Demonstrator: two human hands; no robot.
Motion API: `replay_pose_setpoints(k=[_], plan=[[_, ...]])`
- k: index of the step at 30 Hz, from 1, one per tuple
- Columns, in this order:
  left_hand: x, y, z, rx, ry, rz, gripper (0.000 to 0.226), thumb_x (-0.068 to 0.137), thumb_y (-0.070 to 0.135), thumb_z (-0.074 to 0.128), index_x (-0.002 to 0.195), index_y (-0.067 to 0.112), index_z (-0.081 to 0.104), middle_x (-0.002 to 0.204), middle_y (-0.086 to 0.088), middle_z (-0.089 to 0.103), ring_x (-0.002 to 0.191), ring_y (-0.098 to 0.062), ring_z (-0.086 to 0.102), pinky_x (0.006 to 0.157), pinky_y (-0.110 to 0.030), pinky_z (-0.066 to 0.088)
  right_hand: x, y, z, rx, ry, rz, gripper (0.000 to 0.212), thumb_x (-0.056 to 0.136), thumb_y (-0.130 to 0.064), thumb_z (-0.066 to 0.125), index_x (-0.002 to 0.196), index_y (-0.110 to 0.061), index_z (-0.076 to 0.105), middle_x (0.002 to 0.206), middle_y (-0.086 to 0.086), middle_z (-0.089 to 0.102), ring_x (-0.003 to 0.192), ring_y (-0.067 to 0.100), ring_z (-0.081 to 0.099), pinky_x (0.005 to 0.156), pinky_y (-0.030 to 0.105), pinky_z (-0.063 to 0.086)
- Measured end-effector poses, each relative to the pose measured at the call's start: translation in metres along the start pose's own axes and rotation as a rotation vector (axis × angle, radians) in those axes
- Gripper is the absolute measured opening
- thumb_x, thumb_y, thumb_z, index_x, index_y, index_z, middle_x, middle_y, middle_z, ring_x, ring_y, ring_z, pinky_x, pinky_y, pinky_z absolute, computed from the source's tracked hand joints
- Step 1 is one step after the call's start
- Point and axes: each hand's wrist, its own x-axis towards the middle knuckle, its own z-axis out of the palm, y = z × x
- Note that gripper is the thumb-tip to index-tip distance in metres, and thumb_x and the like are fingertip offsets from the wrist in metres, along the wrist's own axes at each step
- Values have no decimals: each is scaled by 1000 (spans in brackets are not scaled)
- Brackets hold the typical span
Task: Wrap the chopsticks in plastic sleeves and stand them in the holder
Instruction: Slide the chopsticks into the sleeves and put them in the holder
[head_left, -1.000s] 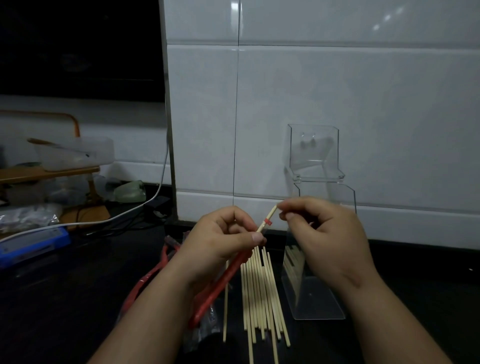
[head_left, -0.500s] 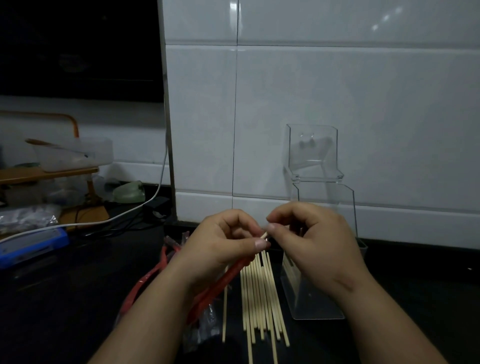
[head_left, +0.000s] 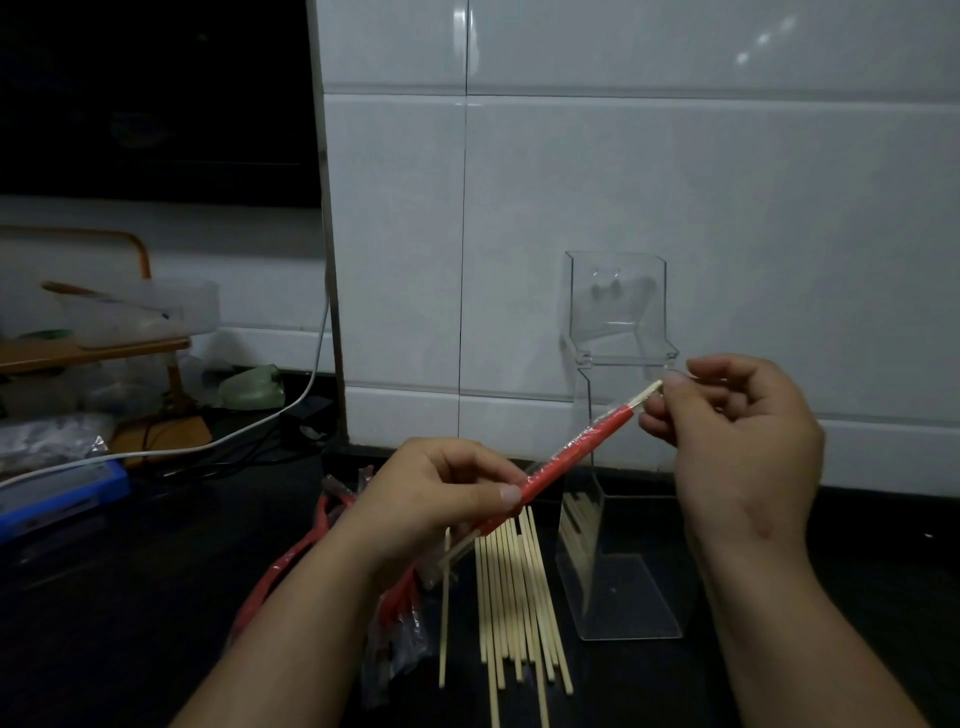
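My left hand (head_left: 436, 493) pinches a red plastic sleeve (head_left: 566, 462) that slants up to the right with chopsticks inside it. Bare wooden tips (head_left: 647, 396) stick out of its upper end, and my right hand (head_left: 737, 431) pinches them. More wood pokes out below my left hand. Several bare chopsticks (head_left: 514, 597) lie side by side on the dark counter under my hands. A bundle of red sleeves (head_left: 395, 618) lies left of them. The clear holder (head_left: 613, 582) stands against the tiled wall, a few chopsticks inside.
A white tiled wall (head_left: 623, 182) backs the counter. At the far left are a wooden rack (head_left: 93, 343) with a clear tub, a white cable (head_left: 218, 441), a blue box (head_left: 57, 499) and crinkled plastic.
My right hand moved up and to the right, away from my left hand. Much more of the red sleeve now shows between the two hands.
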Motion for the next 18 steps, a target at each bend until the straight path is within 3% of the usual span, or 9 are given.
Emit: replay_pose_setpoints(k=[5,9,13,18], plan=[[0,0,1,47,-21,-15,15,83,7,74,84,21,79,81,0,72,80,-16,68,77,-29,55,2,1,2,3,34,8,16,94,-7,60,100,-21,53,91,6,67,72,8,71,63,18,57],[0,2,4,-23,122,40,11,80,10,72,83,19,77,81,2,72,79,-11,68,69,-18,52,1,1,3,13,-25,38,12,97,-14,57,108,-19,58,91,2,67,74,8,70,62,17,56],[-1,1,6,-57,218,114,22,75,24,68,94,17,75,89,1,74,87,-11,70,71,-16,53,-4,0,5,-106,-264,-33,9,93,-21,60,95,-18,68,79,-1,68,67,7,65,54,18,53],[0,0,11,-78,195,138,24,74,22,71,95,12,75,92,-10,74,90,-24,70,76,-30,59,-15,0,10,-267,-594,-107,10,89,-30,66,97,-26,71,85,-11,70,82,1,66,70,15,54]])
